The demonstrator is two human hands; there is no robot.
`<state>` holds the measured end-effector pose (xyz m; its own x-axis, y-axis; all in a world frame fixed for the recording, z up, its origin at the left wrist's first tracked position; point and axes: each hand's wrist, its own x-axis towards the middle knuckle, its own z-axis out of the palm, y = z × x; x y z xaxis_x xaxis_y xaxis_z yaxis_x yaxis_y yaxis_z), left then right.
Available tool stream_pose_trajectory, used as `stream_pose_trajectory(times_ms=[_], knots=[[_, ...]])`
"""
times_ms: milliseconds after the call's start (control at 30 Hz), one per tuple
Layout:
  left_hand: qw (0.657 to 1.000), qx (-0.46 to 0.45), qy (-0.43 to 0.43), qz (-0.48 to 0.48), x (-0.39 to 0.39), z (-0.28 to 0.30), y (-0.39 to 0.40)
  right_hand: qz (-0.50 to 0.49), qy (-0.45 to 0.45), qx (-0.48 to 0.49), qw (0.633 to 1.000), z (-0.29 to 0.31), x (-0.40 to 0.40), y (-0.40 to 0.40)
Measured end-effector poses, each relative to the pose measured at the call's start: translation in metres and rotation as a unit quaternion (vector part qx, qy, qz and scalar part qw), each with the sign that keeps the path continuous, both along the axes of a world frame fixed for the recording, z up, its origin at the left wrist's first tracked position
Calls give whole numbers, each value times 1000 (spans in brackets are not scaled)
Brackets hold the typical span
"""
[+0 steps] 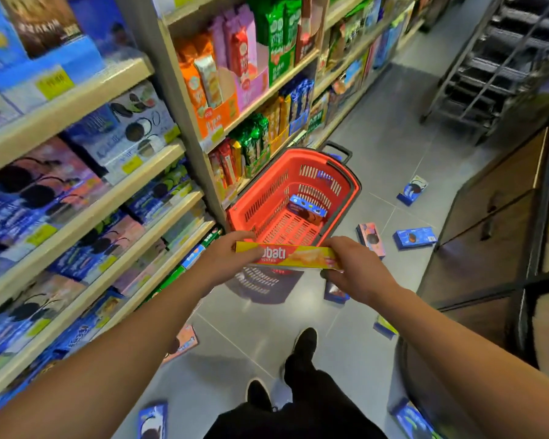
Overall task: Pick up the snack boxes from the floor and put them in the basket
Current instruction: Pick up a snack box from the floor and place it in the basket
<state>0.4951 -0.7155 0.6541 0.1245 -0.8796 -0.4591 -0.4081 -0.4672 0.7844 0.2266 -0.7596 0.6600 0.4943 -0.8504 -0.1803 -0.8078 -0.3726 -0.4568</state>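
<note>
In the head view, the person stands in a shop aisle and holds a long yellow wafer box (pixel 288 256) level in front of the body, both arms stretched forward. The left hand (pixel 227 256) is closed around the box's left end, fingers curled over its top edge. The right hand (pixel 358 269) is closed on the right end, pinching it from above and behind. The box's long axis runs left to right across the view, tilting slightly down toward the right, with its printed face turned up toward the camera.

The red basket (pixel 352 185) sits on the floor just beyond the box, straight ahead of both hands and close beside the lowest shelf (pixel 184 236) on the left. Its long axis points away from the person, so the held box lies crosswise over the basket's near rim. Neither hand looks clearly nearer to the opening; the box is roughly centred on it. A blue box (pixel 308 205) already lies inside on the basket bottom.

Judging from this, the coming move is a short carry forward and down, and the box may fit more easily if turned to run along the basket.

Other snack boxes remain on the floor (pixel 393 147): a blue one (pixel 414 237) and a pink one (pixel 370 237) to the right of the basket, and another blue one (pixel 412 189) farther off.
</note>
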Motion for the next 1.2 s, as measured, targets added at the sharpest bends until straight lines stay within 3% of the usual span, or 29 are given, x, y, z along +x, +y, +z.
stream_pose_trajectory(times_ms=[133,233,367,533,800,1033,1200], knots=[[979,-96,-137,-114,-7,1,-42,4,9,15,1000,-5,-6,-45],[959,-131,-181,-173,-15,-1,-79,12,7,23,1000,-12,-8,-86],[951,-141,-215,-170,-15,-17,-125,5,-5,38,999,-20,-7,-131],[947,-151,-238,-156,1,-35,-185,-12,-19,56,998,-30,4,-182],[938,-141,-222,-225,39,-79,-301,-64,6,55,996,-70,38,-261],[940,-98,-193,-263,45,-138,-395,-112,46,92,988,-137,53,-327],[928,-52,-229,-290,30,-206,-454,-119,84,95,985,-206,51,-374]])
